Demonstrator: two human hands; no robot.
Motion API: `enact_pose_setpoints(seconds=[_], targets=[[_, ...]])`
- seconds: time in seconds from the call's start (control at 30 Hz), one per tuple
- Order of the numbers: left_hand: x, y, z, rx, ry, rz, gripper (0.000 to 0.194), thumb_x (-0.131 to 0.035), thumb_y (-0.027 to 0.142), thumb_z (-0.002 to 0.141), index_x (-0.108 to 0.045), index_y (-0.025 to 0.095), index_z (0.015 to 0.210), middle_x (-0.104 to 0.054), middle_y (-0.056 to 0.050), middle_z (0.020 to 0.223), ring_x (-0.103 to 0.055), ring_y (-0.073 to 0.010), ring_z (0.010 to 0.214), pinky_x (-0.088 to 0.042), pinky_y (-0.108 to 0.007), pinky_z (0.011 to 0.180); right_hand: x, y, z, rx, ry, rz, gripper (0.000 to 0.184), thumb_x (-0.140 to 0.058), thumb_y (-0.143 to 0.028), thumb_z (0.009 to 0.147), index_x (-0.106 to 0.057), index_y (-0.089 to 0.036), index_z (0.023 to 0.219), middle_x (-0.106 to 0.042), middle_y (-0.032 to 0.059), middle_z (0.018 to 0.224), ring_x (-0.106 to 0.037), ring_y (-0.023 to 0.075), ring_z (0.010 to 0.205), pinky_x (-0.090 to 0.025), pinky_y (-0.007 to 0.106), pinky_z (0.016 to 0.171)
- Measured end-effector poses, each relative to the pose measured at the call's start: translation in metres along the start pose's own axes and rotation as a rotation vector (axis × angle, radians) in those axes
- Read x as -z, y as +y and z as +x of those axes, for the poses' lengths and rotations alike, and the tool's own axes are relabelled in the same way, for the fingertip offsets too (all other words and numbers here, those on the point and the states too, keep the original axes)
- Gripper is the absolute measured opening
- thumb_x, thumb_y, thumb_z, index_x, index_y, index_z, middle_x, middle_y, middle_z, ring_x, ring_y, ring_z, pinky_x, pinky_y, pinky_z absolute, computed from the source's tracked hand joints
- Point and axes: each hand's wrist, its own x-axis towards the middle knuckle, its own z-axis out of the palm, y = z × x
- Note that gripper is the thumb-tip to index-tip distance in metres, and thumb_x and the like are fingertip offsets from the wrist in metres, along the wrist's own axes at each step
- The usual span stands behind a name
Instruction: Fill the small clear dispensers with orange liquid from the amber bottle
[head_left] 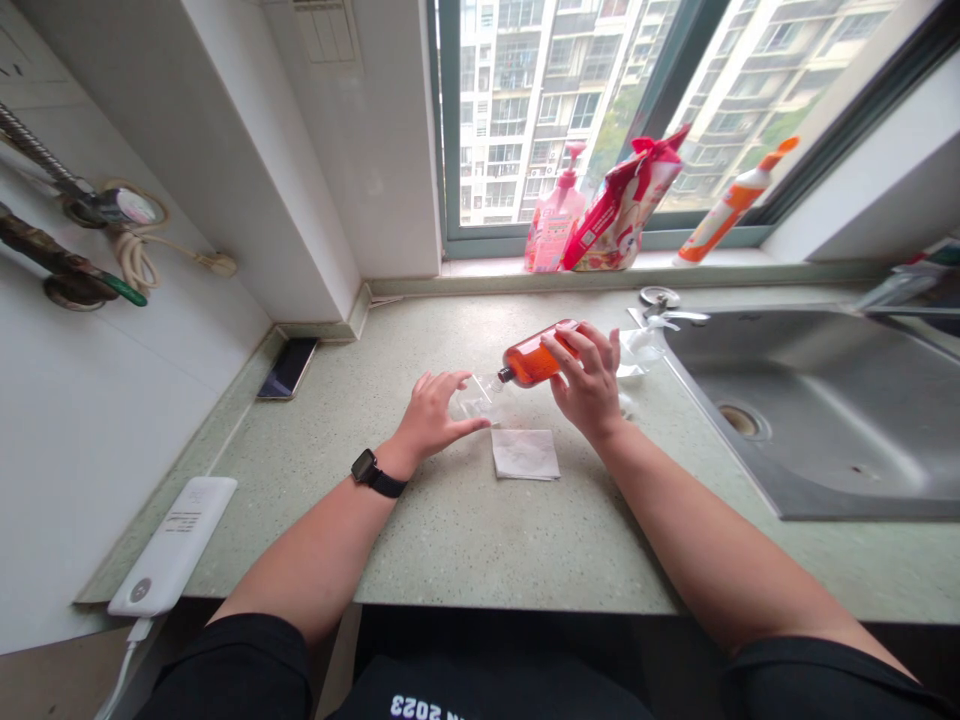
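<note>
My right hand (pixel 583 380) is wrapped round an amber bottle (pixel 529 362) of orange-red liquid. The bottle is tipped, its dark open neck pointing left and down. Just below that neck stands the mouth of a small clear bottle (pixel 474 402), which my left hand (pixel 435 415) grips from the left side. Whether the two mouths touch, or liquid is flowing, I cannot tell. In front of the clear bottle a folded white cloth or tissue (pixel 526 455) lies flat. Beyond my right hand there is a white pump head (pixel 651 328) on something pale, partly hidden.
A steel sink (pixel 825 420) is at the right. On the windowsill stand a pink pump bottle (pixel 553 225), a red pouch (pixel 626 215) and an orange-white bottle (pixel 724 215). A phone (pixel 288 368) and a white power bank (pixel 174 545) with a cable lie on the left.
</note>
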Motion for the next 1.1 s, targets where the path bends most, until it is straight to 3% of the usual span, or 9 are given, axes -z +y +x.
enact_pose_setpoints(seconds=[1.1], targets=[[-0.0002, 0.0006, 0.0004, -0.001, -0.003, 0.0, 0.077, -0.089, 0.063, 0.082, -0.059, 0.029, 0.145, -0.075, -0.007, 0.127, -0.07, -0.0322, 0.127, -0.029, -0.066, 0.132, 0.0012, 0.0004, 0.0011, 0.024, 0.025, 0.024, 0.095, -0.063, -0.006, 0.091, -0.031, -0.05, 0.169, -0.06, 0.0036, 0.154, -0.047, 0.0355, 0.152, -0.021, 0.071, 0.134]])
